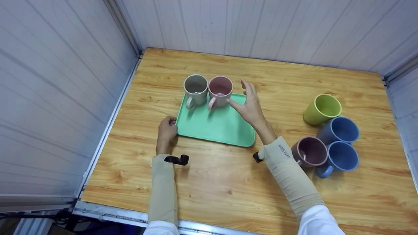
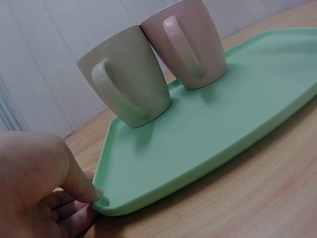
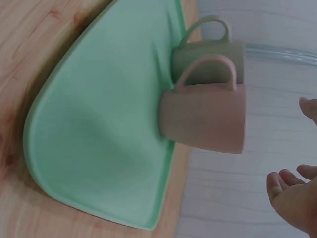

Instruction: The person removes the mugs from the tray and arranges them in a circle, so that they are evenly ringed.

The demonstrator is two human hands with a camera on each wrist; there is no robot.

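A green tray [image 1: 212,127] lies on the table with two mugs on its far side. The grey mug [image 1: 196,86] stands at the far left corner, and the pink mug [image 1: 220,89] is right beside it, both upright with handles toward the near side. My left hand [image 1: 167,132] grips the tray's near left corner, thumb [image 2: 89,188] over the rim and the other fingers outside it. To the right of the pink mug is my right hand [image 1: 249,106], its thumb and fingers spread apart and nothing held between them; in the right wrist view it is apart from the mug.
At the right of the wooden table [image 1: 222,186] stand a yellow-green mug [image 1: 316,112], two blue mugs [image 1: 343,156] and a dark purplish mug [image 1: 308,151], grouped close together. My right forearm passes just left of the purplish one. White panel walls [image 1: 261,29] border the table.
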